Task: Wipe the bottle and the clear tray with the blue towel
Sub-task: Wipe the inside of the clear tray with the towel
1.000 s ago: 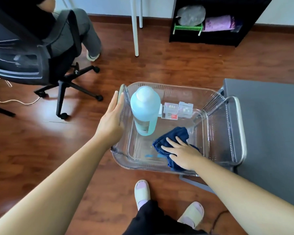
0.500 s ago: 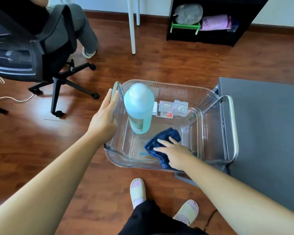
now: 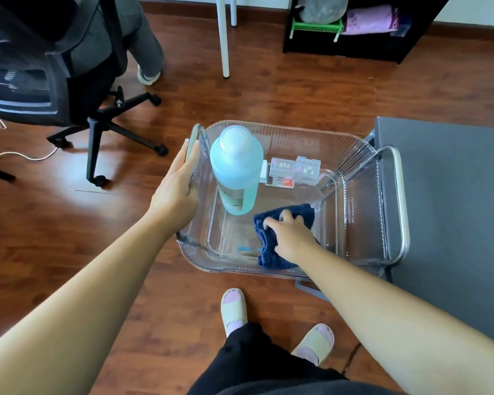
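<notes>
- Right hand [image 3: 290,238], in the head view, lies palm down on the blue towel [image 3: 280,223], fingers curled and pressing the bunched cloth onto the floor of the clear tray [image 3: 283,135]; it presses rather than closes around the cloth.
- Left hand [image 3: 177,189] is flat and open, fingers together and straight, laid against the outside of the tray's left wall, fingertips up by the metal handle [image 3: 194,138] at that end.
- The tray is a ribbed, see-through tub with a second metal handle [image 3: 398,201] at its right end; its right part rests on the edge of a grey tabletop [image 3: 454,195], the rest hangs over the wooden floor [image 3: 297,95].
- The bottle [image 3: 237,169], pale blue with a rounded cap, stands upright inside the tray near the left wall, just beside the left hand but with the wall between them.
- The towel lies at the tray's near right area, apart from the bottle.
- A small clear box [image 3: 294,172] with coloured bits inside lies on the tray floor toward the far wall, right of the bottle.
- Two feet in pale slippers [image 3: 234,309] stand on the floor below the tray.
- A black office chair [image 3: 69,81] is at far left, with another person's grey-trousered leg [image 3: 146,44] beside it.
- A black shelf [image 3: 354,44] at the far wall holds a green rack and a purple bundle.
</notes>
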